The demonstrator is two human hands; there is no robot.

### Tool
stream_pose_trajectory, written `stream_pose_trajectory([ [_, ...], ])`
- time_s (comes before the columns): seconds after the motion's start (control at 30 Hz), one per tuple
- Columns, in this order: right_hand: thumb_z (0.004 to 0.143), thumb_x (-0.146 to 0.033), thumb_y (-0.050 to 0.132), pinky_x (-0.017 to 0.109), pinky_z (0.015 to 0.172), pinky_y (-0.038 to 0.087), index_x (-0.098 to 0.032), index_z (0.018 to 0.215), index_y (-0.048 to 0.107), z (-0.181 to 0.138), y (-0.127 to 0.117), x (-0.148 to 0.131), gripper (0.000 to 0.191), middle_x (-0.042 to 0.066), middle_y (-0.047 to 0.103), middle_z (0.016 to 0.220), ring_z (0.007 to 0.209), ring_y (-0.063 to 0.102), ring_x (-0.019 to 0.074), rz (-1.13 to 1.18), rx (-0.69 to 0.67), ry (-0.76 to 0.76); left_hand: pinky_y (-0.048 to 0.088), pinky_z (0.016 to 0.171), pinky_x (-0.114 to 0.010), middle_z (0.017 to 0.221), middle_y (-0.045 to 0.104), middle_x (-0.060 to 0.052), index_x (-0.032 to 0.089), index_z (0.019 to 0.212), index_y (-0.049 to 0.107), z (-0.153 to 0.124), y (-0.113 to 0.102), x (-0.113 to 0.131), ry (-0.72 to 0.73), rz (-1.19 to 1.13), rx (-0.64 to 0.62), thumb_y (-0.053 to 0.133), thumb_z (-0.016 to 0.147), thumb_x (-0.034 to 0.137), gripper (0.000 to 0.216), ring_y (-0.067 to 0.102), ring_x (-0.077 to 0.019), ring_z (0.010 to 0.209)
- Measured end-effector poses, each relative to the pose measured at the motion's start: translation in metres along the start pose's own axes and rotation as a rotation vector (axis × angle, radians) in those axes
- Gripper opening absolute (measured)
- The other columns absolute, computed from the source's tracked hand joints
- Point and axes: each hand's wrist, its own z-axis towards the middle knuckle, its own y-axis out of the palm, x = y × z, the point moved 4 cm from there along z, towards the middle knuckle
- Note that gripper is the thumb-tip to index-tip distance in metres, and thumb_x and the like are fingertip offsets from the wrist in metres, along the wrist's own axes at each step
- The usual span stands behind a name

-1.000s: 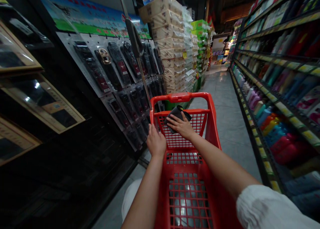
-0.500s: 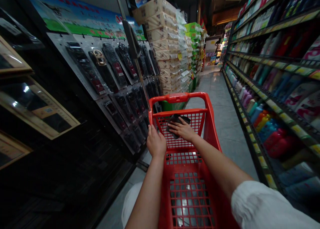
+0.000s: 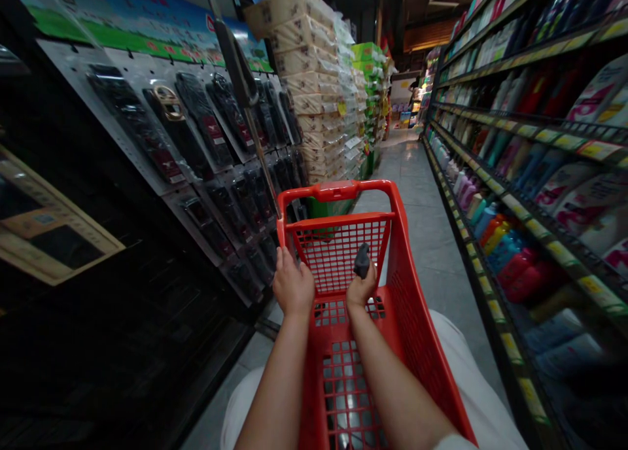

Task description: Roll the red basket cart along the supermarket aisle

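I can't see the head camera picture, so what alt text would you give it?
Two bare hands at a red shopping cart in a dim shop aisle: the left hand grips its rim, the right hand holds a small dark object upright. Hanging black packs line the left wall, bottle shelves the right.

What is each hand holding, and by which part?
The right hand grips a dark item by its lower end; the left hand clasps the red cart at its left rim.

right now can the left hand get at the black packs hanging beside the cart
Probably yes: the left hand grips the cart rim, and the black packs hang just left of it, with nothing between them.
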Motion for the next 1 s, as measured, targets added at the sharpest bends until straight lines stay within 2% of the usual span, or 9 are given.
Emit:
stream_pose_trajectory([
  [0.1, 0.078, -0.007, 0.029, 0.064, 0.107, 0.038, -0.006, 0.157, 0.012, 0.035, -0.011, 0.006, 0.08, 0.027, 0.048, 0.143, 0.136, 0.046, 0.0385, -0.021, -0.064, 0.12, 0.047, 0.106, -0.04, 0.151, 0.045, -0.018, 0.007, 0.143, 0.047, 0.001, -0.001, -0.001, -0.003, -0.002, -0.01, 0.05, 0.087, 0.021, 0.058, 0.055, -0.0294, 0.13],
  [0.23, 0.079, -0.01, 0.032, 0.064, 0.112, 0.031, -0.009, 0.157, 0.014, 0.081, -0.03, -0.001, 0.081, 0.027, 0.042, 0.145, 0.138, 0.041, 0.0403, 0.181, 0.119, 0.254, 0.047, 0.106, -0.041, 0.151, 0.045, -0.019, 0.007, 0.143, 0.046, 0.002, 0.0, -0.001, 0.011, 0.007, -0.006, 0.052, 0.086, 0.022, 0.06, 0.054, -0.0304, 0.13],
  [0.3, 0.079, -0.012, 0.034, 0.062, 0.111, 0.032, -0.008, 0.156, 0.02, 0.092, -0.029, -0.006, 0.078, 0.028, 0.043, 0.141, 0.135, 0.042, 0.0403, 0.183, 0.097, 0.309, 0.047, 0.106, -0.041, 0.151, 0.044, -0.019, 0.007, 0.143, 0.046, 0.002, 0.001, -0.001, 0.017, 0.019, -0.006, 0.052, 0.086, 0.022, 0.06, 0.055, -0.0304, 0.13],
  [0.43, 0.081, -0.014, 0.037, 0.059, 0.111, 0.032, -0.012, 0.153, 0.027, 0.088, -0.023, -0.022, 0.073, 0.025, 0.044, 0.138, 0.134, 0.04, 0.0388, 0.308, 0.066, 0.268, 0.048, 0.105, -0.04, 0.152, 0.043, -0.019, 0.006, 0.144, 0.045, 0.002, -0.001, 0.002, -0.006, 0.047, -0.018, 0.053, 0.085, 0.022, 0.061, 0.056, -0.0308, 0.128],
  [0.63, 0.074, -0.001, 0.042, 0.043, 0.1, 0.044, -0.025, 0.123, 0.063, 0.049, -0.016, -0.05, 0.059, 0.01, 0.057, 0.113, 0.112, 0.053, 0.0275, 0.158, -0.123, -0.005, 0.047, 0.107, -0.044, 0.153, 0.04, -0.021, 0.003, 0.144, 0.044, 0.001, -0.006, 0.005, -0.019, 0.057, -0.046, 0.052, 0.086, 0.022, 0.062, 0.053, -0.033, 0.131],
  [0.7, 0.071, 0.001, 0.043, 0.042, 0.098, 0.044, -0.025, 0.117, 0.066, 0.042, -0.019, -0.041, 0.058, 0.008, 0.057, 0.109, 0.108, 0.055, 0.0256, 0.181, -0.038, 0.047, 0.045, 0.109, -0.043, 0.153, 0.04, -0.021, 0.002, 0.145, 0.043, 0.0, -0.008, 0.005, -0.018, 0.05, -0.048, 0.051, 0.087, 0.022, 0.062, 0.05, -0.0325, 0.133],
  [0.8, 0.07, 0.0, 0.042, 0.046, 0.099, 0.044, -0.019, 0.12, 0.061, 0.039, -0.027, -0.011, 0.057, 0.012, 0.056, 0.111, 0.11, 0.054, 0.0277, 0.261, 0.278, 0.353, 0.044, 0.11, -0.043, 0.153, 0.04, -0.02, 0.001, 0.145, 0.043, 0.0, -0.009, 0.004, -0.024, 0.031, -0.047, 0.05, 0.087, 0.021, 0.061, 0.049, -0.0323, 0.135],
  [0.87, 0.072, -0.002, 0.043, 0.049, 0.102, 0.042, -0.016, 0.124, 0.056, 0.043, -0.028, 0.0, 0.055, 0.016, 0.056, 0.114, 0.113, 0.053, 0.0296, 0.318, 0.41, 0.475, 0.045, 0.108, -0.043, 0.152, 0.042, -0.019, 0.003, 0.144, 0.045, 0.0, -0.01, 0.003, -0.033, 0.011, -0.044, 0.05, 0.087, 0.021, 0.06, 0.05, -0.0323, 0.134],
  [1.0, 0.072, -0.005, 0.045, 0.048, 0.105, 0.039, -0.013, 0.125, 0.052, 0.067, -0.026, -0.014, 0.054, 0.017, 0.054, 0.119, 0.117, 0.052, 0.0301, 0.395, 0.367, 0.446, 0.047, 0.106, -0.044, 0.151, 0.044, -0.017, 0.007, 0.144, 0.047, 0.001, -0.009, 0.004, -0.049, -0.035, -0.047, 0.047, 0.089, 0.02, 0.057, 0.052, -0.0313, 0.132],
])
